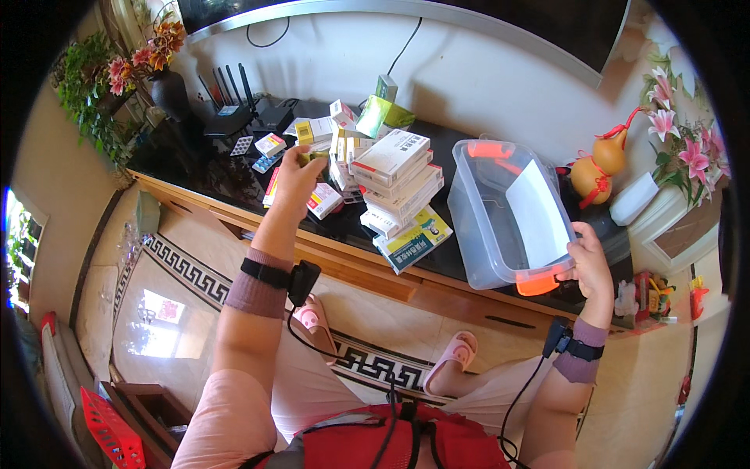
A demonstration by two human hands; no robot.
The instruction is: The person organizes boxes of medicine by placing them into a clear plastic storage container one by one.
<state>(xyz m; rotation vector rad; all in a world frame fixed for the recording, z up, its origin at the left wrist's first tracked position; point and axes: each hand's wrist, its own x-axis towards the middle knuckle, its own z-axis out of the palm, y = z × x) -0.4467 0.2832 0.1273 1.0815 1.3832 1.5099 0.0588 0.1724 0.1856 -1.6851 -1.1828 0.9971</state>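
Note:
My right hand (590,261) grips the near right corner of a clear plastic storage bin (469,217) with orange latches. The bin stands tilted on the black cabinet top, and a white sheet (536,211) lies inside it. At the left, my left hand (296,176) pinches a small yellowish item (313,156), mostly hidden by the fingers, above scattered medicine boxes. Just right of that hand rises a stack of white medicine boxes (392,155), with a green and yellow medicine box (413,239) at its bottom. A red and white box (324,201) lies below the left hand.
A black router (228,120) with antennas, a blister pack (241,145) and a dark vase (170,94) are at the left. Behind the boxes is a green pouch (375,116). Right of the bin stand a gourd ornament (597,167) and flowers (691,158). A television hangs above.

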